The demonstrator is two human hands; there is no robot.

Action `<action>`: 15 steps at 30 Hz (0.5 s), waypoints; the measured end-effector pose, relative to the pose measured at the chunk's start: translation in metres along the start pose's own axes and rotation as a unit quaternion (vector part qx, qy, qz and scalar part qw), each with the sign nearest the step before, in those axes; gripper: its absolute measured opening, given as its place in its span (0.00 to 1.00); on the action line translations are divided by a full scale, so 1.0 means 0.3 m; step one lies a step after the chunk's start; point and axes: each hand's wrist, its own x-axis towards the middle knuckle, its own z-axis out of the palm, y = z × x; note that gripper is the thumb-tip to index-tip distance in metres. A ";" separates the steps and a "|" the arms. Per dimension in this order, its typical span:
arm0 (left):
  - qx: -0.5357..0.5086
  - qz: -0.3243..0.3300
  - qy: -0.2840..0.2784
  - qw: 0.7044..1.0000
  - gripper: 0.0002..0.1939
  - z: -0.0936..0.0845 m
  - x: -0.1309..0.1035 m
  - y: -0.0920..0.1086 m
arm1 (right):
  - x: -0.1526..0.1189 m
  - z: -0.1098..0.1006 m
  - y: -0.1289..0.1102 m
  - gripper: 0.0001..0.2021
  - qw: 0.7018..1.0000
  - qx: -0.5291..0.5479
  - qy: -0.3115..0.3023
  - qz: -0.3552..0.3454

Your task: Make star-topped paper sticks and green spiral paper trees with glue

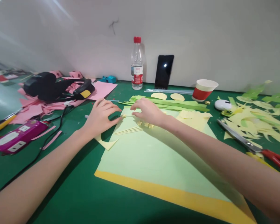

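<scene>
Both my hands reach out over the far end of a pale green paper sheet [154,155] that lies on a yellow sheet [177,199]. My left hand [100,116] and my right hand [148,112] pinch the two ends of a thin pale yellow paper strip [128,116], which has a small folded knot at its left end. Several tiny yellow paper stars [147,125] lie under my right wrist. More thin strips [128,130] lie on the sheet below my hands.
Green paper strips [177,104], yellow discs, a water bottle [137,63], a phone [164,72] and a red paper cup [204,90] stand behind. Scissors [254,144] and paper scraps lie right. A black glue gun [82,90], pink paper and a pink box [16,137] lie left.
</scene>
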 end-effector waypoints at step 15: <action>0.025 0.017 0.038 0.999 0.09 0.035 0.004 0.002 | 0.058 0.039 -0.035 0.13 0.996 -0.076 -0.053 0.008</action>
